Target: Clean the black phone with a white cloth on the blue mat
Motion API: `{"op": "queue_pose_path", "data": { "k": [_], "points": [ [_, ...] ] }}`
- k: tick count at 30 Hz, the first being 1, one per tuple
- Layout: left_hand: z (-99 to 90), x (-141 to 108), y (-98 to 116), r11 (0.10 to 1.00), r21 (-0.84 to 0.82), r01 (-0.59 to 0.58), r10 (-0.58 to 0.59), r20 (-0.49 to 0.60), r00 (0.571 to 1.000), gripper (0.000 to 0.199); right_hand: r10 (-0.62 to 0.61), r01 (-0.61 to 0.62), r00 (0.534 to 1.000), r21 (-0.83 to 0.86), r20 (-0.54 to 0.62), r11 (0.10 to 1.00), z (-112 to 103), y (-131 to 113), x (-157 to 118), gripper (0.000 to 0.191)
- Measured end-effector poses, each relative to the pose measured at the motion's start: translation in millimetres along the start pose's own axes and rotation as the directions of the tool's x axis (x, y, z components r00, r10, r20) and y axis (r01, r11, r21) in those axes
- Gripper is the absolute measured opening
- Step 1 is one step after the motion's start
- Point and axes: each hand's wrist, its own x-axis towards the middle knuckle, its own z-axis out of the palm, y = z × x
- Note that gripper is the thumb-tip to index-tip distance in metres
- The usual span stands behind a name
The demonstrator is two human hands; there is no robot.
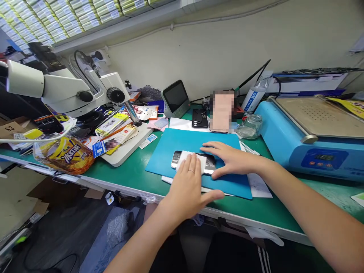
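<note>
1. On blue mat [182, 138], atop green table [133, 172]: dark, glossy phone [211, 163], lying flat, middle hidden under white cloth [203, 162].
2. With left hand [189, 185]: grip flat, fingers together over the cloth, thumb out to the side; pressing down rather than pinching.
3. With right hand [231, 159]: grip wide, thumb by the phone's near edge, fingers by the far one, around its right end. Cannot tell whether squeezing.
4. Likely light, stiff, slick on the glossy face; probably fragile if dropped or pressed at one point. Best held by the long side edges, fingers clear of the face. As for the cloth: probably soft, near weightless, best spread under flat fingers.
5. Readable: "冰红茶" on tea bottle [66, 153], far left; "S3" on brown cardboard box [10, 131].
6. Too small or blurred to read: label on water bottle [254, 96], digits on blue machine [301, 151], marking on black-cased phone [200, 118].
</note>
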Motion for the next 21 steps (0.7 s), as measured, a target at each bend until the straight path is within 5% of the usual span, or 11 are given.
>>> {"op": "queue_pose_path", "data": {
  "k": [4,12,16,21],
  "points": [
    [-1.1,0.7,5.9,0.996,-0.041,-0.077,0.078,0.024,0.997,0.111,0.0,0.0,1.0,-0.013,0.002,1.0,-0.1,-0.4,-0.4,0.11],
    [-7.5,11.7,-45.5,0.992,0.077,0.096,-0.096,-0.005,0.995,0.094,0.017,-0.017,1.0,-0.008,0.019,1.0,-1.4,-1.4,0.0,0.114],
    [-2.8,10.6,-23.6,0.993,0.066,0.098,-0.096,-0.03,0.995,0.102,0.004,-0.004,1.0,-0.002,0.013,1.0,-1.9,-2.4,-0.3,0.11],
    [1.3,14.5,17.8,0.999,-0.004,-0.047,0.047,-0.016,0.999,0.112,-0.016,0.016,1.0,-0.002,-0.001,1.0,-0.7,-1.0,-0.6,0.106]
  ]
}}
